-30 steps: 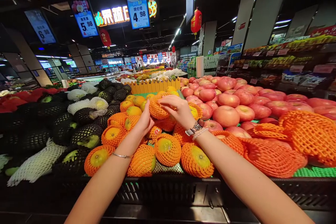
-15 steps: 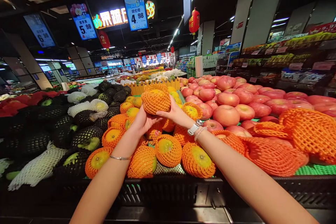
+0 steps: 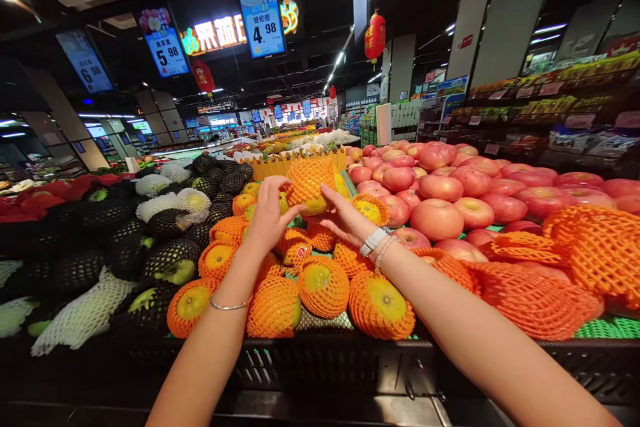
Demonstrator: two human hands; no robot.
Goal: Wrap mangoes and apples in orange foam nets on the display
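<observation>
Above the pile, an orange (image 3: 312, 180) in an orange foam net is raised between my two hands. Bare yellow peel shows along its underside. My right hand (image 3: 345, 217) supports it from below and the right, the thumb up against its side. At its left side my left hand (image 3: 270, 210) curls its fingers round the net's edge, thumb stretched underneath; the fingertips are partly hidden. Beneath them lie several netted oranges, among them a front one (image 3: 323, 285) and one on the right (image 3: 383, 303).
Black-netted green fruit (image 3: 173, 260) fills the left side; red apples (image 3: 437, 219) are heaped on the right. Empty-looking orange foam nets (image 3: 595, 253) lie over the apples' front. A black crate edge (image 3: 340, 360) runs along the front. A low yellow fence (image 3: 273, 167) stands behind.
The orange has turned, and more of its yellow underside shows. My left hand has shifted from under it to its left side; my right hand has moved lower beneath it.
</observation>
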